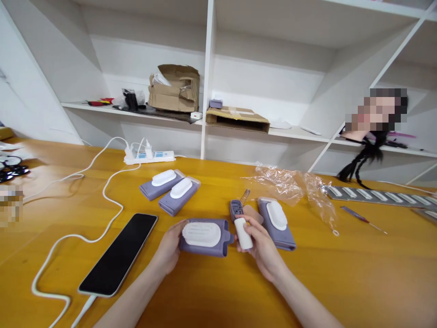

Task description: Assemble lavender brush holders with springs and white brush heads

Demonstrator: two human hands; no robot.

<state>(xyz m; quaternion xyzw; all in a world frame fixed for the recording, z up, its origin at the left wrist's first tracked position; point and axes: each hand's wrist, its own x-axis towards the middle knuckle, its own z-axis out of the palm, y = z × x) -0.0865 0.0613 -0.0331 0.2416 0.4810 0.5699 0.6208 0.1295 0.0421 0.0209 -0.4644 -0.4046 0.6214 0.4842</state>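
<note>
My left hand [170, 249] grips the left end of a purple device [205, 237] with a white ribbed pad on top, held just above the wooden table [358, 273]. My right hand [261, 246] is closed round a small white cylindrical piece [243, 233], right next to the device's right end. Behind that hand lie a small purple open part [236, 209] and another purple device with a white pad [277, 222]. Two more such devices [170, 189] lie side by side farther back.
A black phone [119, 253] on a white cable lies at the left. A white power strip [150, 157] sits by the shelf. Crumpled clear plastic [293, 184], a thin purple tool [362, 219] and a grey tray of white pieces [378, 196] lie to the right. Cardboard boxes [175, 89] stand on the shelf.
</note>
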